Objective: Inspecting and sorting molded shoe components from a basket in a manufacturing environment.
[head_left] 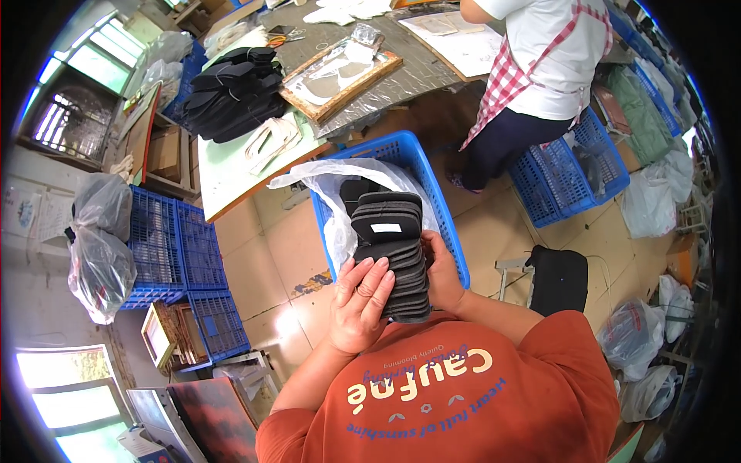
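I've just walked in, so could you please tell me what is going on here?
The person holds a stack of black pieces between the left hand and the right hand, at the near end of a blue crate with a plastic bag inside. Beyond, a co-worker in a checked apron stands beside a worktable bearing a black pile.

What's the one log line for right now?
black pad stack: held | left fingers: over its left side | right fingers: at its right side | plastic bag: in blue crate
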The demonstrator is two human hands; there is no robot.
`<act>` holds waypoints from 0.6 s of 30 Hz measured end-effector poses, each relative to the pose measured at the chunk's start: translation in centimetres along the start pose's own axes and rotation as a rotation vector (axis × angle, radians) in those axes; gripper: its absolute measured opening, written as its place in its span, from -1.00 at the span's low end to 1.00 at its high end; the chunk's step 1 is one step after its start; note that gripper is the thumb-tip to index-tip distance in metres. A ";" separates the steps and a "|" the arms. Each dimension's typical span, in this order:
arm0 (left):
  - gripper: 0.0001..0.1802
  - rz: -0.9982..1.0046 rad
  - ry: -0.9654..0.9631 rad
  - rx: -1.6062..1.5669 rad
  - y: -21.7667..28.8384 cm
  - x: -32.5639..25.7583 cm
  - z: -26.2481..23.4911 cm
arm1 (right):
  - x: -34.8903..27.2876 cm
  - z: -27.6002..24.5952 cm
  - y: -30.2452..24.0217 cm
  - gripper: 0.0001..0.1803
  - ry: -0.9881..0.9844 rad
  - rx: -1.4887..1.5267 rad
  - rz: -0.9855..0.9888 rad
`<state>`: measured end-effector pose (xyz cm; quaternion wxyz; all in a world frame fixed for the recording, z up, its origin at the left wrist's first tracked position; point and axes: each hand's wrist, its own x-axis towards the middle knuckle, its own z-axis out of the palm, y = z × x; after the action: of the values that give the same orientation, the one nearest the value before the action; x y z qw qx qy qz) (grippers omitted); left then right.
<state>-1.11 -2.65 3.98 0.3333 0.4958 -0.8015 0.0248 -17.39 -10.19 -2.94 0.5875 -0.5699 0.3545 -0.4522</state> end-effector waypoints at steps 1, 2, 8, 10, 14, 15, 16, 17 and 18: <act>-0.34 0.006 0.017 0.002 0.0 0.0 0.1 | 0.0 0.0 0.0 -0.30 -0.003 0.006 0.004; -0.35 0.011 0.033 0.004 -0.1 0.0 0.2 | 0.0 0.0 -0.1 -0.30 -0.003 0.006 0.004; -0.39 -0.011 0.038 0.027 0.2 -0.1 0.5 | 0.1 0.0 -0.3 -0.26 0.008 0.018 0.047; -0.40 -0.015 0.042 0.028 0.2 -0.1 0.6 | 0.1 -0.1 -0.4 -0.26 0.007 0.003 0.048; -0.45 -0.021 0.055 0.028 0.3 0.0 0.8 | 0.1 -0.2 -0.3 -0.26 0.015 -0.013 0.036; -0.45 -0.021 0.056 0.029 0.4 0.1 0.8 | 0.1 -0.3 -0.3 -0.27 0.010 -0.032 0.049; -0.49 -0.031 0.059 0.032 0.5 0.2 0.8 | 0.1 -0.3 -0.3 -0.28 0.004 -0.051 0.062; -0.51 -0.041 0.062 0.034 0.5 0.3 0.8 | 0.1 -0.3 -0.3 -0.28 0.004 -0.051 0.061; -0.51 -0.040 0.062 0.034 0.6 0.3 0.9 | 0.2 -0.2 -0.3 -0.29 0.010 -0.020 0.059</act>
<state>-2.12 -2.94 3.65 0.3500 0.5165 -0.7800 0.0472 -17.57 -10.41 -2.66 0.5932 -0.5627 0.3785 -0.4338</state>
